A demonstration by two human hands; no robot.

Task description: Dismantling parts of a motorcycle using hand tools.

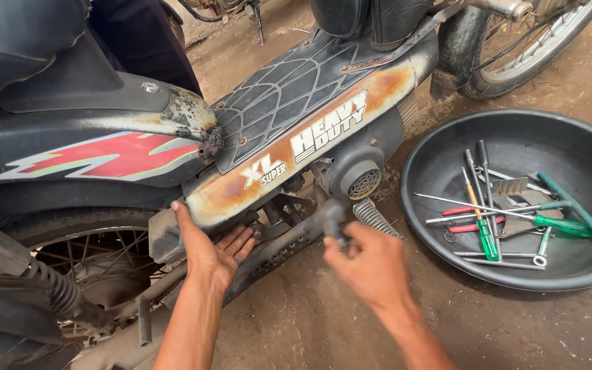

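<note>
The left hand (212,250) reaches palm-up under the rusty lower edge of the moped (262,130), fingers spread apart and pressed against the underside of the corroded metal panel (296,147), thumb lying along its outer face. The right hand (371,264) is blurred; its fingers are curled together around the dark handle of a tool (332,218) that points toward the greasy engine parts below the panel, beside the round ribbed metal cover (361,179). What kind of tool it is cannot be told.

Above the panel sits a black footboard mat (289,85) moulded in a web of raised ridges. A perforated black exhaust guard (279,252) runs under the left hand, with a spoked rear wheel (97,257) and coiled spring behind.

On the dirt floor (351,329), at the right edge, lies a wide, shallow black pan (440,144), smooth and round, holding green- and red-handled screwdrivers (486,236) and thin steel wrenches.
</note>
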